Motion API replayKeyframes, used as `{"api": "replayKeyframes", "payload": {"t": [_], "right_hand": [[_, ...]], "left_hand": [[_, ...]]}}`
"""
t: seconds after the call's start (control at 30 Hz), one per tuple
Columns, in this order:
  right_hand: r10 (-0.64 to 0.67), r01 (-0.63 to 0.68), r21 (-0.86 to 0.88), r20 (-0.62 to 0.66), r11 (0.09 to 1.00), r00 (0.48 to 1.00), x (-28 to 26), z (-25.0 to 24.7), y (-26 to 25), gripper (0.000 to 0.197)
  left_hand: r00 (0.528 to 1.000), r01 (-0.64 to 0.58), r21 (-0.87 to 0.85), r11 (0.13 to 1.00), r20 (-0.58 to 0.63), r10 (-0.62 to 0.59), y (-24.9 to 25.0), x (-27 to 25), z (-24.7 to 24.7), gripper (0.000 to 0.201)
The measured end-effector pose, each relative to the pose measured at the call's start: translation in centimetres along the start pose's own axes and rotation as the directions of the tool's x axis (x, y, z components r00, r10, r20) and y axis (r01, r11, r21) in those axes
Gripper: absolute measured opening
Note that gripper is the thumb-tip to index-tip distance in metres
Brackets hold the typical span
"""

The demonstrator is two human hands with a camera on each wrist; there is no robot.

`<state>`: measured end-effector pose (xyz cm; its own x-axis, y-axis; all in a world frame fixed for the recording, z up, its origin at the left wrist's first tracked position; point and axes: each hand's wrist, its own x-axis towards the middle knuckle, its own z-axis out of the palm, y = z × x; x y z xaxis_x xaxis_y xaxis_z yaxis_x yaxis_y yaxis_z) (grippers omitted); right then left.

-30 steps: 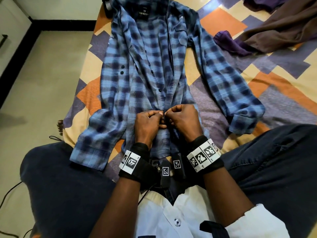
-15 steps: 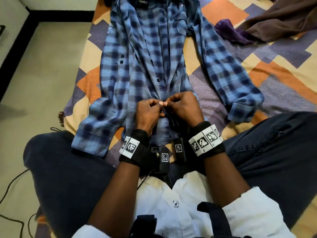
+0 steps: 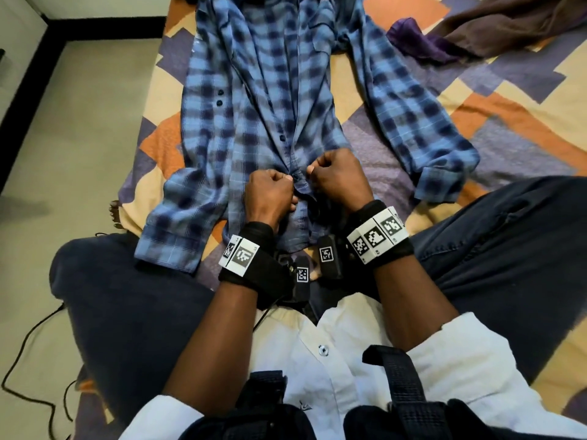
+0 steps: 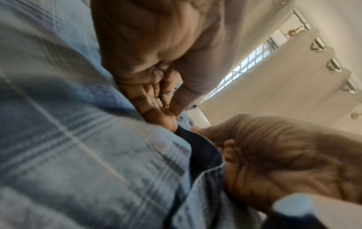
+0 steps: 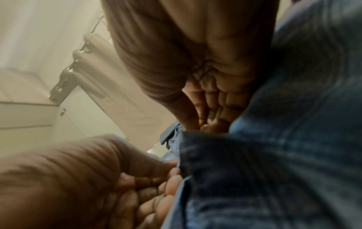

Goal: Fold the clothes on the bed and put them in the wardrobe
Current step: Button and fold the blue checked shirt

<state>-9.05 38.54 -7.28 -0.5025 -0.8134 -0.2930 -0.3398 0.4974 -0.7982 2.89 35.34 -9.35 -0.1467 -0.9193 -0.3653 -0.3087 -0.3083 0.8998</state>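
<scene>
Blue plaid shirt spread front-up on the bed: left hand and right hand, touching a second ago, now pinch its placket slightly apart, suggesting one lower button fastened and folding not yet begun.

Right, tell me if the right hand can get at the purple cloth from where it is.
Probably yes, once it lets go. The right hand is pinching the plaid shirt; only the shirt's sleeve lies flat between it and the purple cloth.

floor: beige, black skirting | bedsheet: geometric patchwork | curtains cream, daylit window
</scene>
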Motion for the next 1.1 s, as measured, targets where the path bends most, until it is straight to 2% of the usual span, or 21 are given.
{"api": "replayKeyframes", "payload": {"t": [0.1,0.17,0.27,0.4,0.47,0.53,0.6,0.7,0.83,0.9,1.0,1.03,1.1], "right_hand": [[0.062,-0.085,0.182,0.129,0.980,0.990,-0.1,0.4,0.2,0.016],[0.071,-0.106,0.244,0.148,0.964,0.986,-0.4,0.4,-0.1,0.015],[0.050,-0.076,0.184,0.142,0.980,0.989,-0.6,0.0,-0.1,0.017],[0.075,-0.098,0.145,0.154,0.985,0.985,-0.6,0.2,0.1,0.023],[0.083,-0.128,0.277,0.166,0.952,0.983,-0.3,0.1,0.2,0.025],[0.077,-0.180,0.448,0.238,0.876,0.968,-0.1,-0.1,0.3,0.024],[0.052,-0.200,0.506,0.290,0.839,0.955,0.0,-0.3,0.4,0.019],[0.044,-0.169,0.463,0.269,0.870,0.962,0.4,-0.2,0.8,0.015],[0.054,-0.170,0.465,0.251,0.869,0.967,0.4,-0.3,0.9,0.017],[0.017,-0.077,0.365,0.166,0.928,0.986,0.2,-0.3,0.7,0.011],[-0.126,0.133,0.166,-0.048,0.977,0.991,0.0,-0.3,0.1,0.017],[-0.160,0.166,0.124,-0.056,0.978,0.986,-0.1,-0.3,-0.2,0.016],[-0.166,0.164,0.079,0.013,0.983,0.986,-0.6,-0.2,-0.7,0.011]], "left_hand": [[0.999,-0.004,-0.111,0.994,0.034,0.008,0.3,-0.3,0.2,0.025],[0.999,0.006,-0.162,0.987,0.047,0.002,0.2,-0.3,0.3,0.025],[0.997,0.023,-0.228,0.973,0.076,-0.006,0.1,-0.4,0.0,0.020],[0.994,-0.016,-0.255,0.967,0.103,0.043,0.3,-0.3,-0.1,0.016],[0.997,-0.031,-0.218,0.975,0.064,0.046,0.1,-0.1,0.1,0.018],[0.998,-0.054,-0.170,0.984,0.017,0.058,0.0,0.0,0.3,0.020],[0.997,-0.072,-0.150,0.986,0.004,0.073,-0.1,0.0,0.4,0.021],[0.997,-0.062,-0.212,0.975,0.040,0.073,-0.2,0.0,0.3,0.019],[0.987,-0.107,-0.261,0.959,0.092,0.135,-0.2,-0.1,-0.2,0.016],[0.984,-0.109,-0.265,0.958,0.110,0.143,0.1,-0.3,-0.3,0.016],[0.990,-0.083,-0.277,0.957,0.091,0.112,0.4,-0.4,-0.3,0.013],[0.991,-0.071,-0.274,0.959,0.089,0.099,0.5,-0.5,-0.3,0.012],[0.993,-0.028,-0.284,0.959,0.098,0.058,0.7,-0.6,-0.3,0.011]]}}
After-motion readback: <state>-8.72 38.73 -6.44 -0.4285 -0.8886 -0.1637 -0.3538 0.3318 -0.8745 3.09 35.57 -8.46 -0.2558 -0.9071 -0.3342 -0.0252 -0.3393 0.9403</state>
